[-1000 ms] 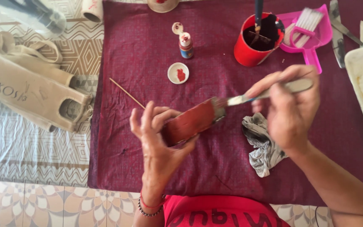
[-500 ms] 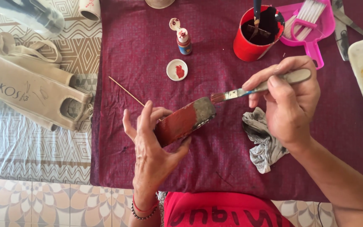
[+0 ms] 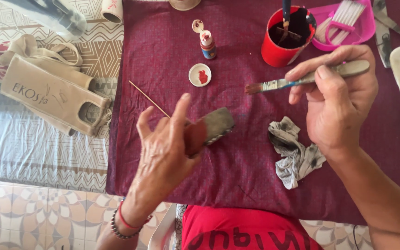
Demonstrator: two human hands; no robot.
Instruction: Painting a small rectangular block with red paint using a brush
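The brush has lifted off the piece since half a second ago, and the left hand has rolled the block over, so its grey unpainted end now points right where the red face showed before. The left hand (image 3: 163, 157) has its fingers (image 3: 180, 115) curled round the near end of the small oblong block (image 3: 209, 131), held clear above the maroon cloth (image 3: 237, 171) that covers the counter; the grip at one end leaves the far end free for paint. Red coats the part next to the palm, grey remains beyond it. The right hand (image 3: 336, 104) pinches a flat paintbrush (image 3: 297, 81) between thumb and forefingers, bristles tipped red and pointing left, well apart from the block, level with the small white dish of red paint (image 3: 200, 75). That dish sits within easy reach, just below the little paint bottle (image 3: 208, 45) with its cap off beside it. A red cup (image 3: 285, 37) of dark water with another brush standing in it waits behind the brush hand, handy for rinsing. A stained grey rag (image 3: 295, 150) lies crumpled under the right wrist. A thin wooden stick (image 3: 149, 98) lies left of the block, and a beige canvas bag (image 3: 52, 95) rests off the cloth, far left.
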